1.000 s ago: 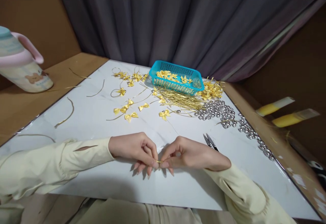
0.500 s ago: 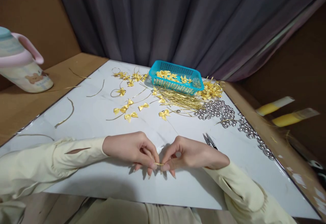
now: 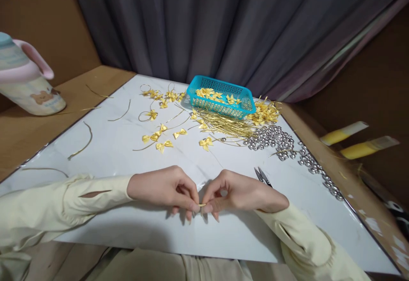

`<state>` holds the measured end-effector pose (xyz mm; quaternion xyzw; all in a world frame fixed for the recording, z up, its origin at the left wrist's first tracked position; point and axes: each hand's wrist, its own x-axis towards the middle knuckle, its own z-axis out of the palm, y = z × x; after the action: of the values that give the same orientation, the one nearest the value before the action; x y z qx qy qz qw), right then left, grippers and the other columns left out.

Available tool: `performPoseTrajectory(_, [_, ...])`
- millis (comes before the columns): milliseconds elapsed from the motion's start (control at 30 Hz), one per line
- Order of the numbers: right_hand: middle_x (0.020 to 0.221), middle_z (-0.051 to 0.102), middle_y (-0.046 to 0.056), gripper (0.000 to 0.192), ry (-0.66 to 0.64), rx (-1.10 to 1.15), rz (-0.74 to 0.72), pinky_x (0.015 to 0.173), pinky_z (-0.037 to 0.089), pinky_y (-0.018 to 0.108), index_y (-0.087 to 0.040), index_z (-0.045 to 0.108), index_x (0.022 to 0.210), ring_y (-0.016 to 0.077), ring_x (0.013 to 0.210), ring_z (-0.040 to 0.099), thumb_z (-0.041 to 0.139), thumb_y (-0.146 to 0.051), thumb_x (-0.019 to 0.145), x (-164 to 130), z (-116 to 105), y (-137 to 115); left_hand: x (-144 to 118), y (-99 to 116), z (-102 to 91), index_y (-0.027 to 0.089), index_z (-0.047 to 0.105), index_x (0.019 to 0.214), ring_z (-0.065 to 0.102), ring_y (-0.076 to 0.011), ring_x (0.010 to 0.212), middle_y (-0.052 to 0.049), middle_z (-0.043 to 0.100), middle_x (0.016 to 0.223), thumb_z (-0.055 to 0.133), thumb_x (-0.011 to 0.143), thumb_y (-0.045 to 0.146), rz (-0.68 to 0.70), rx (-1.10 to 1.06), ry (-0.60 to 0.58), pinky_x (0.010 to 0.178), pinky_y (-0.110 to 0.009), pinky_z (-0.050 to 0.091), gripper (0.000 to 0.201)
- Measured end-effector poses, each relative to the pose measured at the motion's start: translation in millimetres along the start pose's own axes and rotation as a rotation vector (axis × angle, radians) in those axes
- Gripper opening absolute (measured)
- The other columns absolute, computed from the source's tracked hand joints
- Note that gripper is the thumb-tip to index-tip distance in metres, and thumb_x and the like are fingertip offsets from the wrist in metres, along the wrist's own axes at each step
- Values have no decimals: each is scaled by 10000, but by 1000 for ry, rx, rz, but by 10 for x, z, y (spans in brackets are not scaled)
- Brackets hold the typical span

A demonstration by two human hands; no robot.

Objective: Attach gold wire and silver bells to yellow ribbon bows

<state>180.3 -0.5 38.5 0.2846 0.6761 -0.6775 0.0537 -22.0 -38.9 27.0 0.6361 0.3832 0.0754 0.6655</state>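
Low over the front of the white tabletop, my left hand (image 3: 171, 190) and my right hand (image 3: 234, 192) meet fingertip to fingertip. Between them shows a short bit of gold cord (image 3: 201, 205), pinched at both sides by thumb and forefinger. The rest of that cord is hidden by my fingers. Just beyond my right hand lie small scissors (image 3: 263, 176), blades apart, their handles covered by the hand. Several yellow ribbon bows (image 3: 164, 146) rest on the table farther off, the nearest ones past my left hand.
A blue basket (image 3: 220, 84) holding yellow bows stands at the back. Gold cords (image 3: 228, 123) lie before it, near a heap of silver beads (image 3: 271, 138) that trails down the right edge. Loose cord pieces (image 3: 83, 142) lie left. A pink-handled cup (image 3: 30, 78) stands far left.
My hands have come slightly closer together, so less of the gold cord shows between the fingertips. Everything on the table stays where it was.
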Motion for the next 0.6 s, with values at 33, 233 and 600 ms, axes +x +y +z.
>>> performPoseTrajectory(33, [582, 602, 23, 294, 31, -28, -5, 545, 392, 193, -66, 726, 850, 85, 536, 508, 672, -336, 747, -4, 0, -10, -10, 16, 4, 125, 701, 800, 530, -87, 516, -32, 693, 678, 610, 804, 268, 38, 73, 52, 500, -171, 406, 169])
performPoseTrajectory(233, [753, 699, 55, 128, 385, -354, -197, 683, 437, 250, -151, 742, 783, 149, 718, 587, 642, -231, 777, -46, 57, -52, -70, 88, 23, 182, 716, 791, 585, -175, 949, -35, 682, 1024, 576, 857, 244, 411, 577, 393, 872, -263, 375, 167])
performPoseTrajectory(600, [820, 730, 18, 243, 636, -588, -291, 713, 442, 263, -230, 736, 879, 166, 745, 636, 526, -114, 845, -58, 180, -90, -77, 79, 45, 134, 711, 825, 606, -110, 563, -22, 700, 669, 480, 902, 205, 355, 646, 533, 546, -183, 390, 254])
